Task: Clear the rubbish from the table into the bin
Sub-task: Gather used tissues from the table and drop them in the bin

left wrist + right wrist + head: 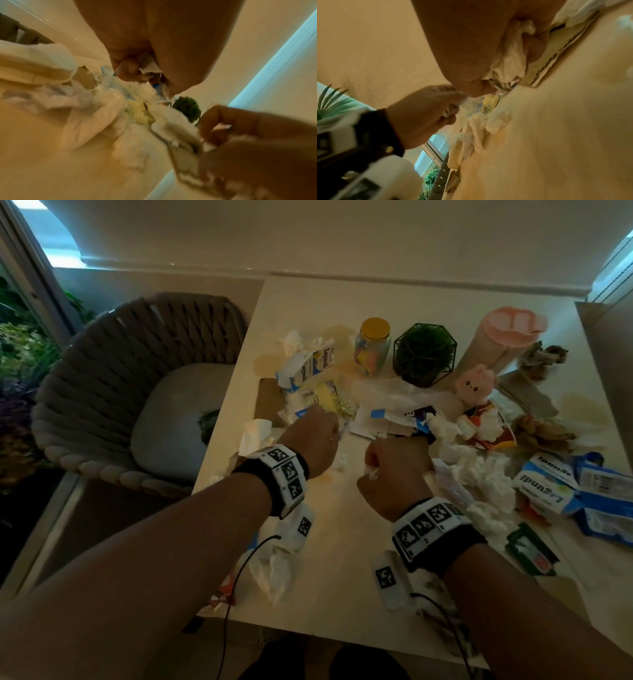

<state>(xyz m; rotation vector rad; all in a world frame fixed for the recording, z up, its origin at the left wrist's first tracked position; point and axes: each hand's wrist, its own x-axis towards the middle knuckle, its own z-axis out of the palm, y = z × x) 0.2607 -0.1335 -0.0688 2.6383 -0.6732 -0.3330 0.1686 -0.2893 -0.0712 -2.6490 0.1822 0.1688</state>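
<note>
Rubbish covers the pale table (342,563): crumpled white tissues (479,470), torn Lagundi boxes (308,364), a yellow wrapper (329,398) and paper scraps. My left hand (313,436) hovers beside the yellow wrapper; its curled fingers (126,69) grip white paper scraps (150,69). My right hand (394,463) is a fist at mid table, and it grips a crumpled tissue (513,56) that bulges out of the fist (532,40). The left hand (433,108) also shows in the right wrist view. No bin is in view.
A yellow-lidded jar (373,344), a caged green plant (424,354), a pink-lidded tumbler (496,337) and a pink plush toy (474,383) stand at the back. A woven chair (137,392) sits left of the table. More boxes (544,484) lie at the right.
</note>
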